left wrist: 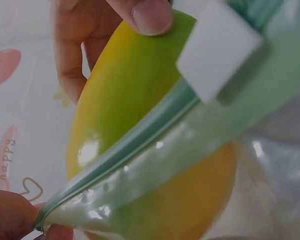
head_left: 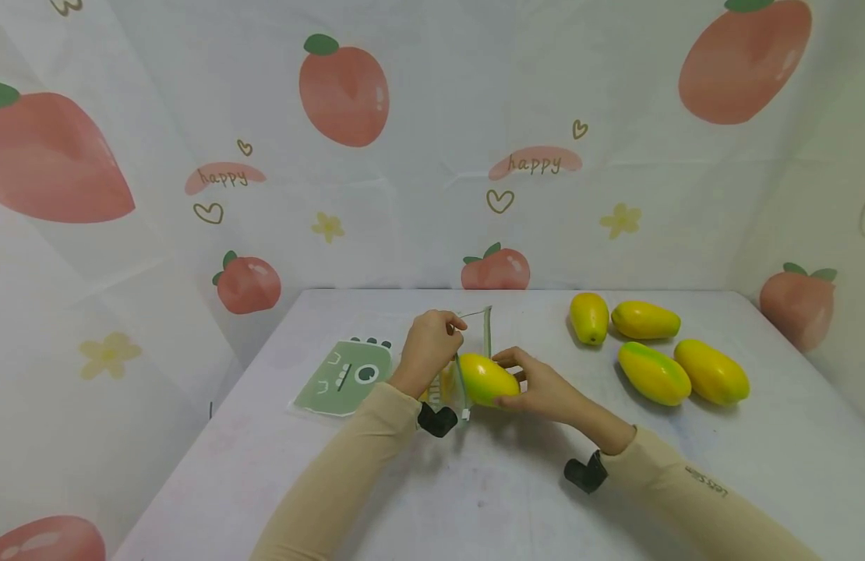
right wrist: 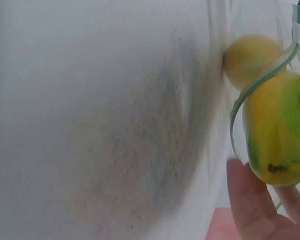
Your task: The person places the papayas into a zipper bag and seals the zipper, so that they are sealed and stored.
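My right hand (head_left: 541, 386) grips a yellow-green mango (head_left: 487, 380) at the mouth of a clear zip bag with green edging (head_left: 487, 331). In the left wrist view the mango (left wrist: 125, 90) is partly behind the bag's green zip strip (left wrist: 135, 145), which carries a white slider (left wrist: 217, 50). Thumb and finger of my left hand (head_left: 430, 347) pinch the rim of the bag, holding its mouth apart. Another yellow fruit (right wrist: 252, 60) shows through the clear plastic, deeper in the bag, in the right wrist view.
Several more mangoes lie at the back right, one of them a green-striped mango (head_left: 654, 374). A flat bag with a green monster face (head_left: 348, 378) lies to the left. Behind the white table (head_left: 474, 499) hangs a peach-printed cloth (head_left: 418, 195).
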Demonstrator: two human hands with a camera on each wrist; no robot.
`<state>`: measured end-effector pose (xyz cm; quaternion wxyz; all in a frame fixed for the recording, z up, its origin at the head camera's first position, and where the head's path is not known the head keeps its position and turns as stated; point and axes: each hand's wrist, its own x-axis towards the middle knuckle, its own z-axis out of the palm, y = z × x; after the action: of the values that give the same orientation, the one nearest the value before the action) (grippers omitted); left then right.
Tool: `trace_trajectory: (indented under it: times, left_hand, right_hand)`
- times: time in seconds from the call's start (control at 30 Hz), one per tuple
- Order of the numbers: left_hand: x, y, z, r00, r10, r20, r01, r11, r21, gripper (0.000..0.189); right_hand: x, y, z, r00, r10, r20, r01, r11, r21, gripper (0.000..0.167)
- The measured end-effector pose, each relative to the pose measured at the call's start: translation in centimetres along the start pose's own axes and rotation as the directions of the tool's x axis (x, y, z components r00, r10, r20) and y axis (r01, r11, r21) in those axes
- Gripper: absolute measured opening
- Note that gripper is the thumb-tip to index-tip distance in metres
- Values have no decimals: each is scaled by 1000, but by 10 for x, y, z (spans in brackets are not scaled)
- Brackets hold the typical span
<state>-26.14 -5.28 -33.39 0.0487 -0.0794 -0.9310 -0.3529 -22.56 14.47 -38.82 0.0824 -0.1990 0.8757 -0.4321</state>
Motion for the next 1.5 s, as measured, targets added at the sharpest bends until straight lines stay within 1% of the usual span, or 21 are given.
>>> trace_trajectory:
  times: [0.17, 0.43, 0.7, 0.9, 1.13, 1.27, 1.4, 1.5]
  left_hand:
    - [1, 0, 0, 1000, 4, -7, -4, 1000, 12, 19]
    - [2, 1, -2, 1000, -3, -17, 4, 1000, 23, 18]
    - [3, 2, -4, 1000, 11, -23, -11, 1000, -1, 18]
    - [2, 4, -6, 1000, 2, -19, -2, 1000, 3, 18]
    - [3, 6, -6, 1000, -3, -12, 3, 1000, -4, 18]
    - [3, 7, -6, 1000, 13, -23, -13, 1000, 0, 18]
    - [3, 7, -7, 999, 31, -32, -31, 1000, 2, 20]
    - [2, 7, -7, 999, 36, -30, -36, 999, -1, 20]
  right_hand:
    - [2, 1, -1, 1000, -4, 18, 4, 1000, 31, 56]
    - [6, 7, -4, 996, -77, 55, 71, 991, 111, 54]
    - [9, 4, -3, 995, -93, 34, 86, 984, 159, 47]
    - [14, 4, -5, 994, -99, 35, 92, 983, 160, 48]
    - [17, 1, -6, 995, -95, 43, 90, 988, 122, 50]
    - [19, 1, -4, 995, -91, 47, 85, 991, 105, 48]
    - [21, 1, -3, 994, -94, 55, 87, 989, 118, 45]
    - [22, 0, -2, 991, -120, 60, 111, 984, 136, 42]
